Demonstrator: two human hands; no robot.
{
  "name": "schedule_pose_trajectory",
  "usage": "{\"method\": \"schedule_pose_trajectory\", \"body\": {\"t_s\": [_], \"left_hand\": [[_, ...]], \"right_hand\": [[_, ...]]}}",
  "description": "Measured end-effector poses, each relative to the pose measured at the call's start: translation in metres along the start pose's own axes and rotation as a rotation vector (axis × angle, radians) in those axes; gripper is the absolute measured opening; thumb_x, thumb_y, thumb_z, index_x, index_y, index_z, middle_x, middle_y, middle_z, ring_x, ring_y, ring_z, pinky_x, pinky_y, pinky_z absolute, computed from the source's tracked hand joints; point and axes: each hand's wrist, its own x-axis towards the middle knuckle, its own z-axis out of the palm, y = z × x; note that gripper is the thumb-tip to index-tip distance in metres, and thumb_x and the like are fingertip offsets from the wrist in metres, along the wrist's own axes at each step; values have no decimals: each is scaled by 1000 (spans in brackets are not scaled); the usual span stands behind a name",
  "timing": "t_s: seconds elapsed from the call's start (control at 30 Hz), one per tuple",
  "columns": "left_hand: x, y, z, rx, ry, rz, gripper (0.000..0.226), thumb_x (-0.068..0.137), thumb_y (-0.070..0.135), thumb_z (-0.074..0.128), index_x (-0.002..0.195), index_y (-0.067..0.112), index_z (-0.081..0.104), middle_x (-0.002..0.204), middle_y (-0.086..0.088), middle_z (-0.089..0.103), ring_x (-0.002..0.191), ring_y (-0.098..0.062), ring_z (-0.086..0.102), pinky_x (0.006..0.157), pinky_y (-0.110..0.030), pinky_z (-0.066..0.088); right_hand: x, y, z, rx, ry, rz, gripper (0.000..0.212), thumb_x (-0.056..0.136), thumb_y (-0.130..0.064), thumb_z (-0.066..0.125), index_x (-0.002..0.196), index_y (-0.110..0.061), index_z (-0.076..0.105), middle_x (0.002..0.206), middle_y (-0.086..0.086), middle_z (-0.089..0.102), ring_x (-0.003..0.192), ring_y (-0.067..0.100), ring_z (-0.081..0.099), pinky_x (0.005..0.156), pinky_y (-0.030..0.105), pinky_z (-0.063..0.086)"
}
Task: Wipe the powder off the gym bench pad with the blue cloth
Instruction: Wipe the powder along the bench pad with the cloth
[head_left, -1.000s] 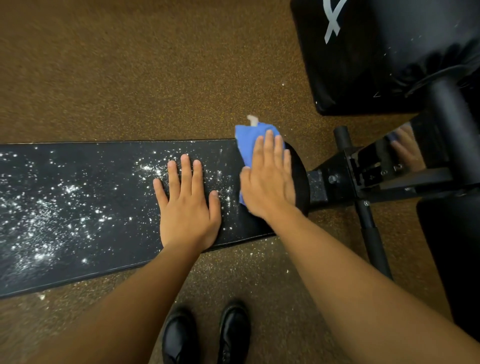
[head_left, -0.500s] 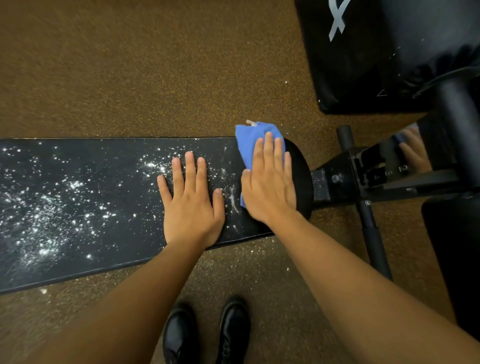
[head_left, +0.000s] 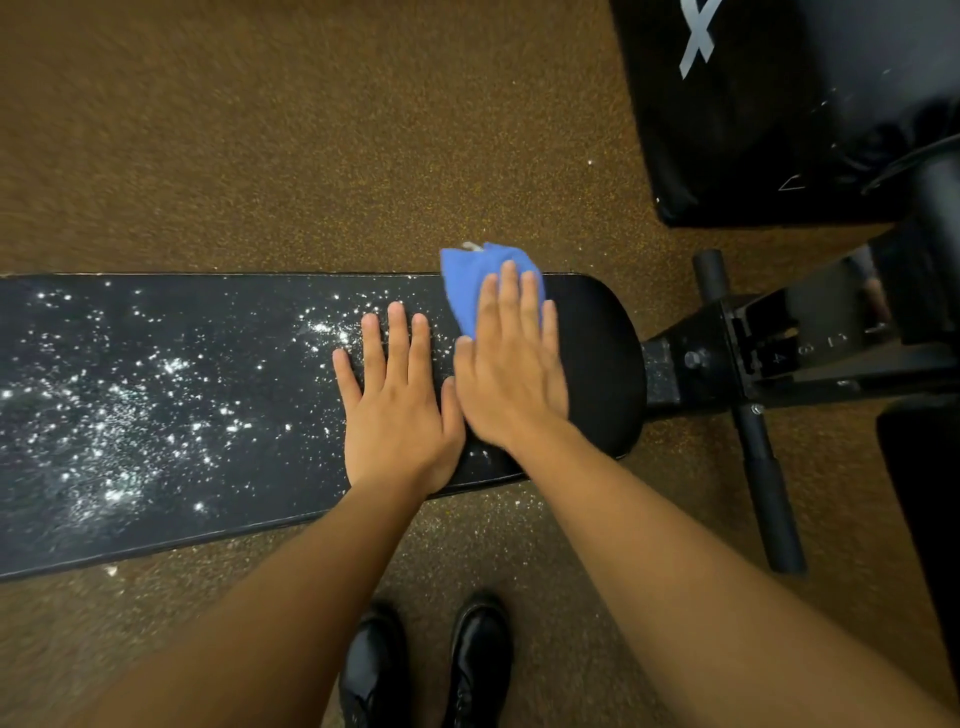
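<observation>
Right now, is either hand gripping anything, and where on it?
Nothing is gripped. The right hand presses flat on the blue cloth, covering its near part; the left hand lies flat on the bench pad.

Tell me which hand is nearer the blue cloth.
Right. The right hand presses flat on the blue cloth; the left hand lies flat on the pad beside it.

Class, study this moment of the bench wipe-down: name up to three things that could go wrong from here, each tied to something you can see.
1. The left hand lies flat on the powder, right beside the right hand; it may block the blue cloth and pick up powder.
2. Wiping could push powder off the bench pad onto the floor, where some specks already lie.
3. The small folded cloth may smear rather than lift the heavy patch.
</observation>
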Motion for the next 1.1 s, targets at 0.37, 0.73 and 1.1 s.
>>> {"method": "schedule_pose_trajectory", "body": {"t_s": [0.37,0.73,1.1], "left_hand": [[-1,-3,-2,-10,-4,17,66,99,48,11,157,18,0,164,-2,-10,149,-20,-20,120,-50,-11],[-7,-38,-33,-80,49,117,67,97,47,22,157,18,14,165,-1,5,151,-19,-4,122,-47,0],[-2,-104,-44,59,-30,52,69,96,56,16,157,26,2,164,1,-9,149,-22,-18,119,-53,-9]], "right_hand": [[-23,47,-2,-84,26,30,65,99,-36,13,154,-4,4,163,14,-5,150,27,-9,121,48,4],[-14,11,1,-80,10,-62,65,100,-37,18,154,-6,-2,163,13,-10,149,26,-13,122,46,-1],[-13,9,2,-99,5,-69,65,100,-37,21,155,-8,2,163,14,-6,150,28,-8,121,48,3]]}}
